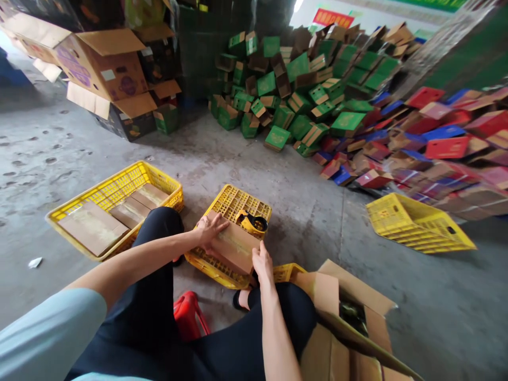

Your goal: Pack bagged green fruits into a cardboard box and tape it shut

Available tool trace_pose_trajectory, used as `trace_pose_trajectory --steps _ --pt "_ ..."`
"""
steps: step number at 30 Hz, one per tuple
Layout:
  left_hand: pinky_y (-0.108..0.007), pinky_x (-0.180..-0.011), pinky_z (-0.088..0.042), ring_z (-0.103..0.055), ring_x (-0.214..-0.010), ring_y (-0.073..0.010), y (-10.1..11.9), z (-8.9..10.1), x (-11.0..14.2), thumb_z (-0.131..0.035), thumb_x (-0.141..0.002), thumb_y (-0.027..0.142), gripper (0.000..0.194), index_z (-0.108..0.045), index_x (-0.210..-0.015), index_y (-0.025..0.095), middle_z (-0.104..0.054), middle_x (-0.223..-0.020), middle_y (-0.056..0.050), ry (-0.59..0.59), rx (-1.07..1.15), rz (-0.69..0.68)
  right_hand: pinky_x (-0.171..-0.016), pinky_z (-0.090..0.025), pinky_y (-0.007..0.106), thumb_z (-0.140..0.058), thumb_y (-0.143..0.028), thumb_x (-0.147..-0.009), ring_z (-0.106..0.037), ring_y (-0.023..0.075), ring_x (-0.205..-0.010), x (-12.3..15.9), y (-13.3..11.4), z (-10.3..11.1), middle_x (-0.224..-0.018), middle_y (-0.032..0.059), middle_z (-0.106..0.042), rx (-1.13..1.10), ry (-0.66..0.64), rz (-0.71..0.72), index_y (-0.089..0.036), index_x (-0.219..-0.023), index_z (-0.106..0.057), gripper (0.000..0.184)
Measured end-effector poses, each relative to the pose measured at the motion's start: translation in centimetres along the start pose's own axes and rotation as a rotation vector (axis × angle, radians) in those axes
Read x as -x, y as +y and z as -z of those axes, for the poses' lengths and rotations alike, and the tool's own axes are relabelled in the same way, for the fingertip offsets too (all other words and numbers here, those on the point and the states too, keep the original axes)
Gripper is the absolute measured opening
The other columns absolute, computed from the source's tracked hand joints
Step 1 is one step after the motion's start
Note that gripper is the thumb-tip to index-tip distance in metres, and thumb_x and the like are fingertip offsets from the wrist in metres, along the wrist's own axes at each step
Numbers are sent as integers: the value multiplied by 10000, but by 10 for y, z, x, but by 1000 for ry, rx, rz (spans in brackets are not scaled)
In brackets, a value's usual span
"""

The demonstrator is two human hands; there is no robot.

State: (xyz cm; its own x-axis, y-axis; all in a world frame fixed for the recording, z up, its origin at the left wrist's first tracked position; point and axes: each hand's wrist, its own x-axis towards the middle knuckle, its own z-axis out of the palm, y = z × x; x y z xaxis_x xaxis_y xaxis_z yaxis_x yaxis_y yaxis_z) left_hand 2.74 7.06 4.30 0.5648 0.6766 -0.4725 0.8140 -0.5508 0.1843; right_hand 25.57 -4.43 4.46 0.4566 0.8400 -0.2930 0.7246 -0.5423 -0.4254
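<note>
My pale-blue sleeve point(59, 323), nearest the lens in the head view, leads to my left hand point(210, 230), fingers spread over one end of the brown carton point(236, 244). My right hand point(262, 260) pinches the opposite end. The carton rests on a yellow crate point(222, 200), with a tape dispenser point(253, 222) just beyond. Uneven pressure could, I judge, skew the carton, nudging the dispenser towards the crate's edge; a lax pinch could let the near side slip off.
</note>
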Motion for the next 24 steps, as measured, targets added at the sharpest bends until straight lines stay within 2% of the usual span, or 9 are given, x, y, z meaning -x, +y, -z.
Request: trace_pose_trajectory --steps 4,6,10,13,16,19,22,24 --pt "-734 -1036 -473 -323 -1455 -682 1 -2 -1 -1075 -434 414 1616 -91 -1716 384 95 -1778 -211 -23 -24 24 -1134 -483 398 -635 -412 -971 -662 348 -1329 6 -17 3 -1456 222 -668 92 -101 8 -85 -1615 -453 745" --pt "-739 -1044 -465 -314 -1453 -690 0 -4 -1 -1083 -414 390 1605 -144 -1715 378 73 -1780 -218 1 14 28 -1116 -485 397 -702 -486 -930 -649 365 -1341 14 -24 4 -1478 246 -642 178 -156 42 -72 -1644 -384 885" --pt "-766 -1085 -406 -252 -1481 -701 -5 -11 -1 -1086 -388 328 1529 -292 -1695 360 -36 -1789 -209 81 165 19 -1049 -510 427 -797 -668 -800 -683 416 -1270 28 -31 2 -1469 355 -579 309 -192 97 -30 -1682 -209 1238" --pt "-762 -1113 -365 -237 -1482 -701 -11 -13 4 -1071 -404 314 1494 -314 -1691 355 -58 -1792 -188 113 201 -7 -1015 -521 455 -850 -737 -689 -711 449 -1198 31 -30 -3 -1415 399 -560 336 -211 125 -4 -1681 -132 1427" --pt "-713 -1116 -381 -320 -1444 -685 -18 -15 13 -1039 -468 383 1451 -278 -1702 354 -15 -1796 -180 137 241 -25 -1007 -523 454 -845 -740 -693 -718 449 -1185 29 -27 -7 -1391 384 -558 339 -204 122 -14 -1684 -109 1432" --pt "-635 -1114 -422 -432 -1411 -620 -22 -19 19 -1005 -527 461 1471 -167 -1728 318 47 -1788 -215 215 373 26 -1005 -520 444 -832 -704 -739 -720 439 -1181 25 -24 -7 -1373 359 -572 351 -182 119 -35 -1687 -136 1353" --pt "-560 -1182 -400 -371 -1514 -541 -27 -28 18 -980 -582 442 1476 -84 -1735 222 42 -1777 -254 334 563 125 -992 -523 431 -812 -621 -802 -727 422 -1170 24 -22 -7 -1364 331 -586 375 -167 131 -55 -1691 -152 1243" --pt "-504 -1231 -372 -297 -1583 -471 -32 -34 15 -939 -652 398 1347 -158 -1717 138 -74 -1771 -269 407 723 202 -992 -523 422 -795 -586 -831 -728 412 -1172 24 -21 -6 -1367 318 -588 387 -167 133 -64 -1694 -153 1197"
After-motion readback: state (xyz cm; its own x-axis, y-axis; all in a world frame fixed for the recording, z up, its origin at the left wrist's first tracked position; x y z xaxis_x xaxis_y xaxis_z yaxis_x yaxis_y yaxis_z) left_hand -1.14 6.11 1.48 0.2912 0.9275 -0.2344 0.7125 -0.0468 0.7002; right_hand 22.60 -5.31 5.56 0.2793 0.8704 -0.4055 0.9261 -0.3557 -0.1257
